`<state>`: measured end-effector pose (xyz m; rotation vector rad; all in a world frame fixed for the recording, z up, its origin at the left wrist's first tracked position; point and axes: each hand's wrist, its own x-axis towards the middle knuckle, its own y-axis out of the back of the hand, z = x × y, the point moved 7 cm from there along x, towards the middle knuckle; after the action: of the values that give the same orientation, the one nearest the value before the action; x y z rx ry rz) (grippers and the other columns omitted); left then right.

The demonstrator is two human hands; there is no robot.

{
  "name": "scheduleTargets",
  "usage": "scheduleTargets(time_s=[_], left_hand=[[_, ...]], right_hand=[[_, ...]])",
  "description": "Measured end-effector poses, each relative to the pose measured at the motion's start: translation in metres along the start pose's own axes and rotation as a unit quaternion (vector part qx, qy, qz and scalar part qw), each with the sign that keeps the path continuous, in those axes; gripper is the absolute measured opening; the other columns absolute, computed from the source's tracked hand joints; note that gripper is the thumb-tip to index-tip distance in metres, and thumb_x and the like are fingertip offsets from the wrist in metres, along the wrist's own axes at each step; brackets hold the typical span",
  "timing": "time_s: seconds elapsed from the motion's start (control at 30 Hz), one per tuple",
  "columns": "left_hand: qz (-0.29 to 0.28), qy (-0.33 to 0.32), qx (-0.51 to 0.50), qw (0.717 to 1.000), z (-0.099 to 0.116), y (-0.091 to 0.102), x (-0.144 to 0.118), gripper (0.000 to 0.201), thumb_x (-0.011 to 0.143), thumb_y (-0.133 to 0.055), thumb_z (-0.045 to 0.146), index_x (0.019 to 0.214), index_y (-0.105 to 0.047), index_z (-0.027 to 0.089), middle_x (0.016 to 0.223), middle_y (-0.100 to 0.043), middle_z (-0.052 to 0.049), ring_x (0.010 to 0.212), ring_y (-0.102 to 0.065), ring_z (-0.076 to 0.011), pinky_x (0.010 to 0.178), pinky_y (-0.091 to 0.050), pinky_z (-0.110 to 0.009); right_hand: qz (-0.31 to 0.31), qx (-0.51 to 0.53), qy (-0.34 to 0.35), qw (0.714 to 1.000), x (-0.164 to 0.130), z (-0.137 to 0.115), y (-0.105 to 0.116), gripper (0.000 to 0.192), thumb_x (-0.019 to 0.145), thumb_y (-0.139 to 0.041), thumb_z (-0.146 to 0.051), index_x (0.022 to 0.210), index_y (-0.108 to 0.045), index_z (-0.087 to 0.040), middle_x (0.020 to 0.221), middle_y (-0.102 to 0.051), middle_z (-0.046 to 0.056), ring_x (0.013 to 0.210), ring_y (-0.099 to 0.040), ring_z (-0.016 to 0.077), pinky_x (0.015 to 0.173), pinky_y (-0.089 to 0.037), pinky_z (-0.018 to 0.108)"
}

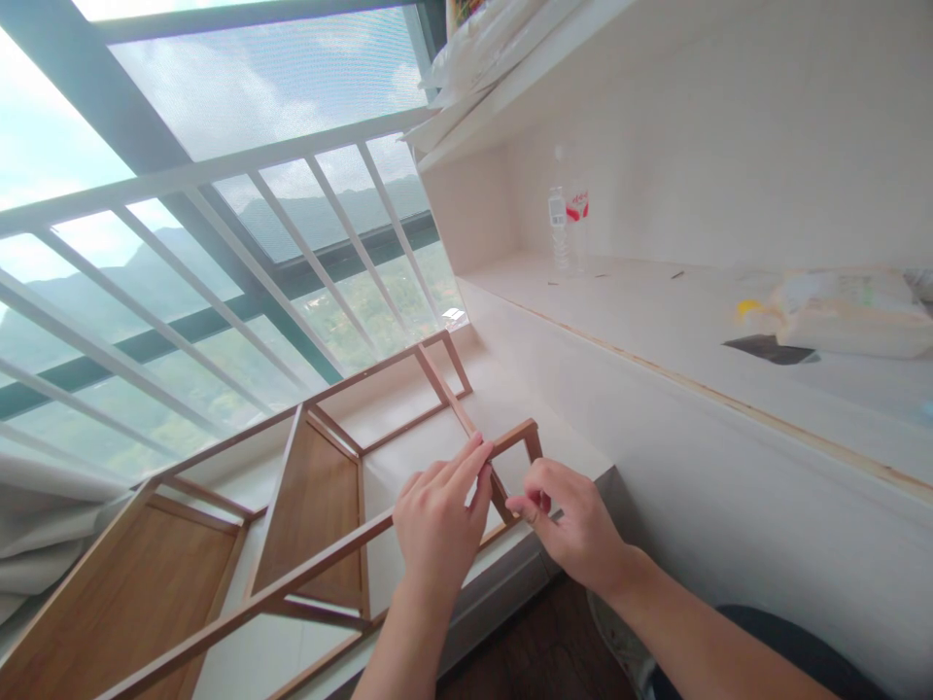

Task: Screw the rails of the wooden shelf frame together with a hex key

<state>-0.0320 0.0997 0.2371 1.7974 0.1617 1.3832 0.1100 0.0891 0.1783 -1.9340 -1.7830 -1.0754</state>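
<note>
A wooden shelf rack (pixel 321 486) with brown boards and thin rails lies tipped on its side across a white window ledge (pixel 430 447). My left hand (pixel 437 520) rests on the rack's near rail, its fingers stretched along the top bar close to the end frame. My right hand (pixel 572 520) sits just right of it, thumb and fingertips pinched at the lower corner of that end frame. Whether something small is held between those fingertips I cannot tell.
A white railing (pixel 219 253) runs in front of the large window at left. To the right a white built-in shelf (pixel 656 311) carries a water bottle (pixel 559 228), plastic bags (pixel 846 311) and a dark flat item (pixel 773 348). A grey curtain (pixel 44 525) hangs at the lower left.
</note>
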Motion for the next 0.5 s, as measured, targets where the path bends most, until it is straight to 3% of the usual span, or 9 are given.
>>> scheduleTargets(time_s=[0.27, 0.5], left_hand=[[-0.006, 0.0, -0.005, 1.0, -0.001, 0.0, 0.0, 0.025, 0.094, -0.064, 0.024, 0.116, -0.073, 0.032, 0.118, -0.076, 0.006, 0.082, -0.075, -0.0155, 0.071, -0.05, -0.033], [-0.007, -0.001, -0.01, 1.0, 0.001, 0.001, 0.0, 0.026, 0.095, -0.062, 0.023, 0.117, -0.073, 0.031, 0.12, -0.076, 0.004, 0.083, -0.075, -0.0159, 0.073, -0.05, -0.033]], right_hand=[[-0.014, 0.016, -0.005, 1.0, 0.0, -0.002, -0.004, 0.029, 0.102, -0.055, -0.029, 0.075, -0.049, -0.021, 0.07, -0.048, -0.002, 0.066, -0.045, 0.0132, 0.065, -0.033, 0.027], [-0.033, 0.033, -0.071, 0.996, -0.005, 0.003, -0.016, 0.034, 0.103, -0.05, -0.033, 0.072, -0.048, -0.02, 0.068, -0.046, -0.003, 0.063, -0.044, 0.0121, 0.063, -0.033, 0.027]])
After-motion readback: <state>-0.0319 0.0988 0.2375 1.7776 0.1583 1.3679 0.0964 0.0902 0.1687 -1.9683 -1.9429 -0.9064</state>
